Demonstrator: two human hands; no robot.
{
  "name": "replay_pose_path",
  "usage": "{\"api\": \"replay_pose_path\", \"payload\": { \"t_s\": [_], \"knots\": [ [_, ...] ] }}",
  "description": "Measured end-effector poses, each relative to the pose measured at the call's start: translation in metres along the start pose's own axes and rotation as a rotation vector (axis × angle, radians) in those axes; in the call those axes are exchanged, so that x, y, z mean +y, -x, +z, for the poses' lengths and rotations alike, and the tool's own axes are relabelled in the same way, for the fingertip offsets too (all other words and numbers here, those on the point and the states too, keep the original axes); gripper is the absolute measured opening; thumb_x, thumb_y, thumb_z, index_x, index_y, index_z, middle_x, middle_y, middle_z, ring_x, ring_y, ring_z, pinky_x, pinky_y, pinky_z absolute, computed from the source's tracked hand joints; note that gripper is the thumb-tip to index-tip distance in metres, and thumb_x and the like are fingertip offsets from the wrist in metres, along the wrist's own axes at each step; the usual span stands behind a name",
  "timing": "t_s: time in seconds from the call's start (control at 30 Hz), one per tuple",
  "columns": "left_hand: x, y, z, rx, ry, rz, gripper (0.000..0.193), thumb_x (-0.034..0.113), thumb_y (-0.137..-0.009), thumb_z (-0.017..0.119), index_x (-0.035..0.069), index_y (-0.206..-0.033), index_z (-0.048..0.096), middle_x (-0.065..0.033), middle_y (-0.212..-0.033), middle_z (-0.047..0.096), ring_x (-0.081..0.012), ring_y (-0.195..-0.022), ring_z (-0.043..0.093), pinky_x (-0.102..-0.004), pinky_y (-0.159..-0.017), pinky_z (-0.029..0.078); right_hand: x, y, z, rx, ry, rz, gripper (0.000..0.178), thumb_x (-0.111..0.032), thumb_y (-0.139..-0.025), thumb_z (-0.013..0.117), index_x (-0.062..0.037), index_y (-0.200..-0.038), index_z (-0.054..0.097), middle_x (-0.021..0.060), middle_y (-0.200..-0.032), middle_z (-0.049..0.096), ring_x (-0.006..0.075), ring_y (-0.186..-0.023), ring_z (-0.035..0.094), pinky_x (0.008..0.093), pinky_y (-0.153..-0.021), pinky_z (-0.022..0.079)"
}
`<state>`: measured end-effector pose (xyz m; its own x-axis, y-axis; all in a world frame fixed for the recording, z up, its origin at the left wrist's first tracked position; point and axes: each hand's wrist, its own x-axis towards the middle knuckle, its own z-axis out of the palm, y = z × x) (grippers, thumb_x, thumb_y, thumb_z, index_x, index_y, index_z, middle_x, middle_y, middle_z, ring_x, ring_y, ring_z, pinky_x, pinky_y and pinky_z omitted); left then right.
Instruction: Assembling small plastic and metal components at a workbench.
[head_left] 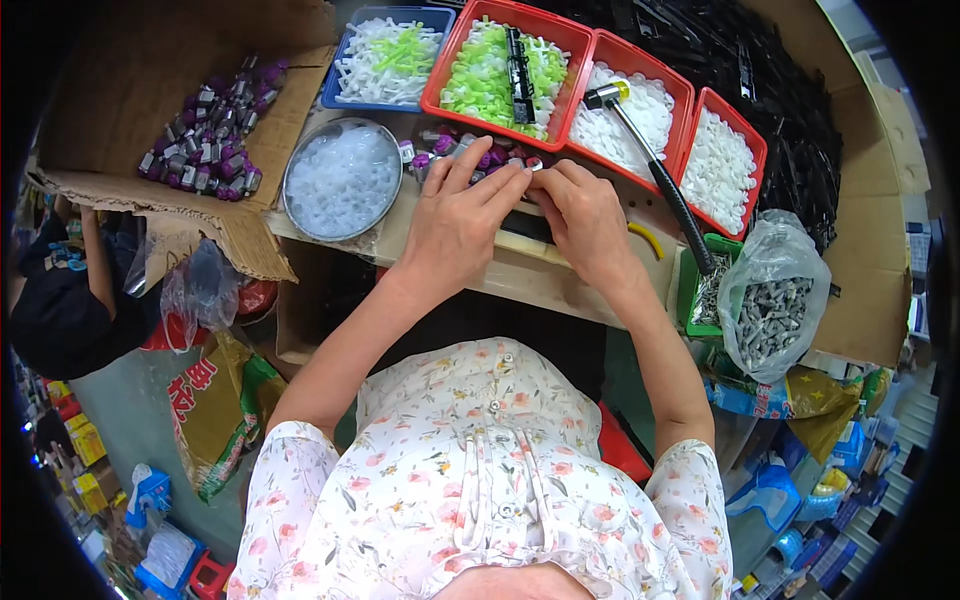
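Both my hands meet at the worktable's near side, fingertips almost touching. My left hand (455, 225) is closed, its fingers reaching forward and to the right, over and beside a row of small purple-and-silver parts (497, 157). Closed in a pinch, my right hand (588, 222) bends its fingers toward the left fingertips. What the fingers hold is mostly hidden; a small silvery bit shows beside them. A dark strip (525, 222) lies on the table just below the hands. Right of my right hand is a curved yellow piece (647, 240).
A hammer (650, 150) with a black handle rests across the red trays (590, 85) of white and green pieces. At left stand a round tin (287, 190), a blue tray (327, 85) and a cardboard box (90, 130). A bag of metal parts (770, 310) sits right. Another person (75, 310) is at far left.
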<state>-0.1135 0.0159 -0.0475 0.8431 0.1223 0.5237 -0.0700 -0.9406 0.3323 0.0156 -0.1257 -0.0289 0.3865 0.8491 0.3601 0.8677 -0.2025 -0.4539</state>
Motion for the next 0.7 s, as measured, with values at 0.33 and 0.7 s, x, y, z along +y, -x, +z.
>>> {"api": "replay_pose_path", "payload": {
  "t_s": [0.33, 0.7],
  "knots": [
    [0.0, -0.005, -0.003, -0.009, 0.121, -0.083, 0.045, 0.013, -0.083, 0.072, 0.011, -0.127, 0.065, -0.0048, -0.125, 0.067, -0.0322, -0.127, 0.05, -0.0474, -0.102, 0.036, 0.001, 0.01, -0.02, 0.087, -0.555, 0.399, 0.009, -0.005, -0.096, 0.062, 0.0043, -0.098, 0.062, 0.0066, -0.089, 0.065, 0.0135, -0.077, 0.064, 0.028, -0.07, 0.052],
    [0.014, -0.015, -0.014, -0.035, 0.714, -0.343, 0.024, 0.01, -0.085, 0.074, 0.0, -0.107, 0.073, -0.0087, -0.093, 0.068, -0.019, -0.089, 0.06, -0.0294, -0.078, 0.047, -0.015, 0.02, -0.029, 0.127, -0.544, 0.273, 0.016, -0.002, -0.092, 0.065, 0.0034, -0.108, 0.064, 0.0099, -0.095, 0.067, 0.0168, -0.083, 0.068, 0.029, -0.076, 0.054]
  ]
}}
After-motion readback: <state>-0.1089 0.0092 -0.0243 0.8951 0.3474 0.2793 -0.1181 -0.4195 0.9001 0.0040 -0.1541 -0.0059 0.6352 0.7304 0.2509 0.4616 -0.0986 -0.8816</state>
